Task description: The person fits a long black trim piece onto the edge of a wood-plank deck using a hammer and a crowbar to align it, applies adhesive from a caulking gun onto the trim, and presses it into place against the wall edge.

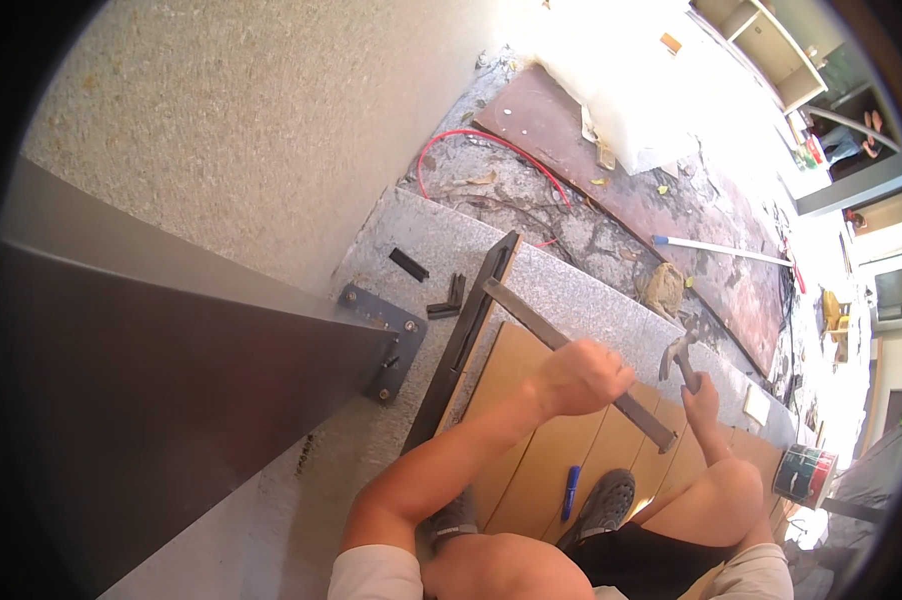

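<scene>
My left hand (583, 378) is wrapped round a long flat metal bar (529, 316). The bar's far end rests at the dark edge strip (471, 322) along the tan deck boards (506, 380); its near end sticks out toward the right. To the right, my right hand (703, 402) grips a claw hammer (678, 355) by its handle, the head raised and apart from the bar. A blue marker (571, 493) lies on the boards between my shoes.
A dark steel post (201, 400) stands at left on a bolted base plate (403, 330). Short black pieces (408, 264) lie beside it. A paint can (804, 475) stands at right. Beyond the ledge are a red hose (496, 138), a reddish board (541, 120) and a white pole (721, 248).
</scene>
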Tool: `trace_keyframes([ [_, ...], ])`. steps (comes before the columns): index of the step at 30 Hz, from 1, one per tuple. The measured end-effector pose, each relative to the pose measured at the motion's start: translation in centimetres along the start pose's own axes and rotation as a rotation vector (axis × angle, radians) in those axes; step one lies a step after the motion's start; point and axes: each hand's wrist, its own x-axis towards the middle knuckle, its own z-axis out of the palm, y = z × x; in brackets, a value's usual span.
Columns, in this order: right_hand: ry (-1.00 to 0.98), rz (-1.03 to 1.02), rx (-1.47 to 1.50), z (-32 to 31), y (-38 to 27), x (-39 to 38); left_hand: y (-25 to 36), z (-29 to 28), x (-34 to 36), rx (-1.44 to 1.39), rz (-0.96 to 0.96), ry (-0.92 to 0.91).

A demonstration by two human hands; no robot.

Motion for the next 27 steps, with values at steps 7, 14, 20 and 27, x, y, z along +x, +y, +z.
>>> trace_keyframes([
  [7, -0.102, 0.019, -0.121, 0.6, -2.4, -8.6, 3.9, 10.8, -3.7, -0.065, 0.121, -0.431],
  [14, -0.069, 0.064, -0.082, 6.0, 4.8, -10.0, 1.4, 17.7, -4.4, 0.033, 0.104, -0.608],
  [20, -0.01, 0.035, 0.037, 8.7, 7.4, -9.8, -1.2, 20.0, -3.7, 0.066, 0.135, -0.596],
  [27, -0.057, 0.02, -0.105, 8.1, 8.4, -9.6, -2.4, 22.7, -4.3, 0.029, 0.1, -0.652],
])
